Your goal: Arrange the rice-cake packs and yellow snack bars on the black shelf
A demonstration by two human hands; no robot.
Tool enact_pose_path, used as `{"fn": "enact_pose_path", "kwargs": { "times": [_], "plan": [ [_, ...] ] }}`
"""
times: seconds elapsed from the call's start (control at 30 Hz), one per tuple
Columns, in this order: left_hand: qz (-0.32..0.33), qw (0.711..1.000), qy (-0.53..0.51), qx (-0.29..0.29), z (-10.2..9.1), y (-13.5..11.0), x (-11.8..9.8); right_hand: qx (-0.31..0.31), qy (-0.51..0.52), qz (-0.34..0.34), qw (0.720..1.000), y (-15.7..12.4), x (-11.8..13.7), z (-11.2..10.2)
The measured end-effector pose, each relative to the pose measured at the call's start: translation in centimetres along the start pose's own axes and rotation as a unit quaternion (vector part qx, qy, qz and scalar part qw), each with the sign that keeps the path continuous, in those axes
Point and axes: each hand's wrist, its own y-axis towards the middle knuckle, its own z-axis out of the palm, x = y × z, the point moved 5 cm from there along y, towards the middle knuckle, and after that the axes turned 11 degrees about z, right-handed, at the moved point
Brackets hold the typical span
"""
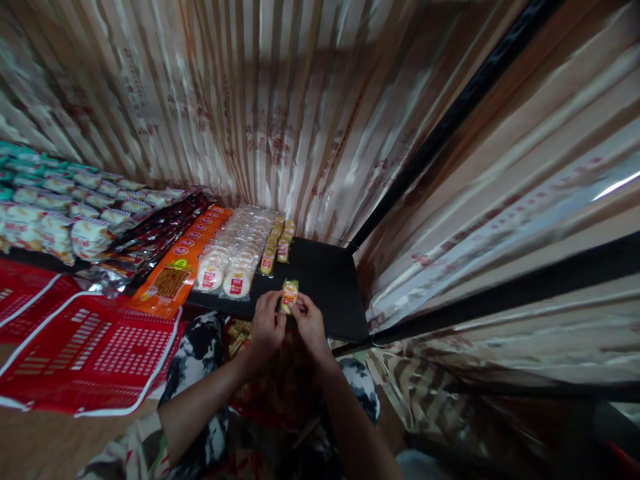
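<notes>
A small yellow wrapped snack packet (289,293) with a red label stands up between my two hands, above the front of a black shelf (327,283). My left hand (267,325) is closed with its fingertips at the packet's left edge. On the other side, my right hand (311,325) pinches the packet's lower right edge. Behind them, matching yellow packets (277,243) lie in two short rows on the shelf. Left of those rows are white round crackers (236,283) in clear wrappers. More yellow packets (240,333) show below the shelf edge, partly covered by my left arm.
An orange snack bag (175,273), dark shiny packets (143,237) and white-and-green packets (65,200) fill the shelf leftwards. Red baskets (100,353) with white rims stand at lower left. A pleated curtain (280,100) hangs behind, and a black bar (450,123) slants across at right.
</notes>
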Motion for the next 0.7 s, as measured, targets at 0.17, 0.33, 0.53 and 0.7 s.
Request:
{"fn": "enact_pose_path", "kwargs": {
  "times": [0.17, 0.33, 0.53, 0.7],
  "plan": [
    [-0.054, 0.998, -0.002, 0.029, 2.7, 1.8, 1.6, -0.050, -0.030, -0.011, 0.998, 4.1, 0.0, 0.5],
    [-0.103, 0.994, -0.014, 0.037, 4.3, 4.0, 3.5, -0.079, -0.071, -0.018, 0.994, 7.7, -0.5, 1.5],
    [-0.111, 0.993, -0.028, 0.028, 5.2, 6.0, 4.7, -0.110, -0.133, -0.057, 0.983, 10.5, -0.2, 2.6],
    [-0.113, 0.993, -0.033, 0.023, 5.9, 6.7, 5.9, -0.118, -0.155, -0.065, 0.979, 11.6, 0.5, 3.2]
  ]
}}
